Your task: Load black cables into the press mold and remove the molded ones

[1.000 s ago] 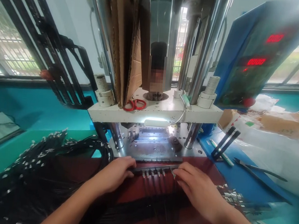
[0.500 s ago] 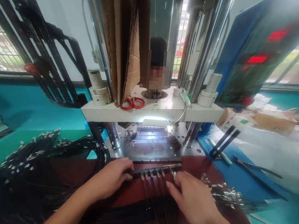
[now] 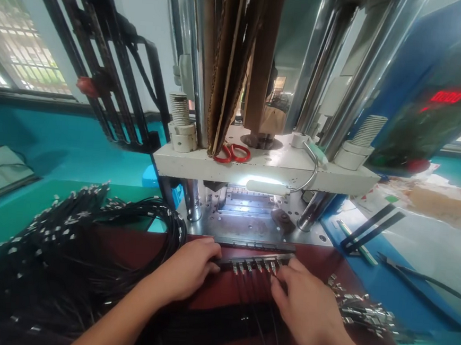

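Note:
A narrow dark bar (image 3: pixel 227 261) lies across the dark red work surface, and my left hand (image 3: pixel 193 269) is closed around its left end. Along the bar sits a row of small metal-tipped cable ends (image 3: pixel 250 267), their thin black cables (image 3: pixel 250 301) running down toward me. At the right end, my right hand (image 3: pixel 309 309) pinches with thumb and finger at the last cable end of the row; the fingertips partly hide it. Just beyond lies a second similar bar (image 3: pixel 254 244), untouched, by the edge of the press.
Ahead stands a press with a lit metal bed (image 3: pixel 248 203) and a white plate (image 3: pixel 334 178) bearing red-handled scissors (image 3: pixel 240 153). A heap of black cables (image 3: pixel 59 265) fills the left. At right are loose cable ends (image 3: pixel 367 311), pliers (image 3: pixel 399 265) and a blue surface (image 3: pixel 412 293).
The view has swung left, so the scene sits farther right. The rightmost cable end, earlier tilted and apart, now lies closer in line with the others. My left hand keeps its hold.

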`<state>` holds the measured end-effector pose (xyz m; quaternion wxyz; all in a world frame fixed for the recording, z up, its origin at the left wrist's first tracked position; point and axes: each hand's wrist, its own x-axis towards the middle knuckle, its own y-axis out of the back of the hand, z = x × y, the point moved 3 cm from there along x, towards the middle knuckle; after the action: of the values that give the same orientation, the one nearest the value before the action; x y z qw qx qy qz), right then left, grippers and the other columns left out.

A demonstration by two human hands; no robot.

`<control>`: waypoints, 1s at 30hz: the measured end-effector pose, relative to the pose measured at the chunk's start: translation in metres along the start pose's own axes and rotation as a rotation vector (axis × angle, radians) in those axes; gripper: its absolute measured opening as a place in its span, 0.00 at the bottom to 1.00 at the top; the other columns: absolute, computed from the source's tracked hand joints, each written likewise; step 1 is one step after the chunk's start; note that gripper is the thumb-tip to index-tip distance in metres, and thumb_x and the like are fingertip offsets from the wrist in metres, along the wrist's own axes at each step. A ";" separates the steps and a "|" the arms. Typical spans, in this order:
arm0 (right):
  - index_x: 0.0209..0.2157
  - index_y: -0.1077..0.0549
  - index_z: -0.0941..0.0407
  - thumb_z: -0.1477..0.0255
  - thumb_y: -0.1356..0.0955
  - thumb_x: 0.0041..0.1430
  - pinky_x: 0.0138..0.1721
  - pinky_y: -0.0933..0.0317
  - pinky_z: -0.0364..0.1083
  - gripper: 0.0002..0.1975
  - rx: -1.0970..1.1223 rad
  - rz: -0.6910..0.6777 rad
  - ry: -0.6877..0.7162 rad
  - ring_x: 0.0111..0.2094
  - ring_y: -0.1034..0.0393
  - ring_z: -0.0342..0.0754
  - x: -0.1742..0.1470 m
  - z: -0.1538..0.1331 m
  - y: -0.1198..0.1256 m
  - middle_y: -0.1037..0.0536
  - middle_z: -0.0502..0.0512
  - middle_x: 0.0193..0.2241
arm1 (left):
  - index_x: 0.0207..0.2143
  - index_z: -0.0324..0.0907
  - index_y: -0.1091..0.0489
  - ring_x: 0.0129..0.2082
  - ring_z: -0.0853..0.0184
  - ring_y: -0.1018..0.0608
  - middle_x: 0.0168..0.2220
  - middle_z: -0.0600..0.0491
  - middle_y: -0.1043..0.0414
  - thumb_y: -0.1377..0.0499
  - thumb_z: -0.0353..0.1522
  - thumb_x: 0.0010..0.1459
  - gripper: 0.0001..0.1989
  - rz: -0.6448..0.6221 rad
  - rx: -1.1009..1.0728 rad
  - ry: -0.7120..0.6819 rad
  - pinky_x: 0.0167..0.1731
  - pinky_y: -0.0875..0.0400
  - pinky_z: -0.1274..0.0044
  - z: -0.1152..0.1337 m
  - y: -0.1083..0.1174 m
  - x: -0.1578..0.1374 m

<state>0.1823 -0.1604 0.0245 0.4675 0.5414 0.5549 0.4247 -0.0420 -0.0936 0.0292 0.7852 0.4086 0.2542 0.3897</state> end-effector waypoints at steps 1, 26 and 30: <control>0.25 0.31 0.52 0.68 0.41 0.62 0.25 0.54 0.46 0.13 -0.006 -0.017 -0.014 0.27 0.30 0.49 0.002 0.000 0.000 0.28 0.52 0.34 | 0.31 0.43 0.32 0.35 0.64 0.29 0.34 0.52 0.32 0.46 0.28 0.55 0.04 0.003 -0.001 0.000 0.36 0.38 0.75 0.000 0.000 0.000; 0.21 0.36 0.55 0.70 0.38 0.58 0.27 0.56 0.46 0.11 -0.020 -0.059 -0.021 0.30 0.33 0.50 0.014 0.006 -0.001 0.28 0.53 0.29 | 0.33 0.44 0.31 0.36 0.64 0.29 0.35 0.53 0.31 0.46 0.27 0.54 0.05 0.006 -0.004 -0.021 0.36 0.38 0.75 0.000 0.000 -0.001; 0.21 0.36 0.55 0.70 0.38 0.58 0.27 0.56 0.45 0.11 -0.001 -0.044 -0.015 0.29 0.33 0.49 0.017 0.007 -0.003 0.28 0.53 0.29 | 0.32 0.44 0.32 0.36 0.64 0.29 0.35 0.54 0.32 0.46 0.27 0.54 0.05 0.003 0.005 -0.020 0.36 0.38 0.75 0.001 0.000 -0.002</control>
<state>0.1895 -0.1437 0.0192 0.4813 0.5319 0.5629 0.4106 -0.0420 -0.0955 0.0304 0.7860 0.4146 0.2467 0.3865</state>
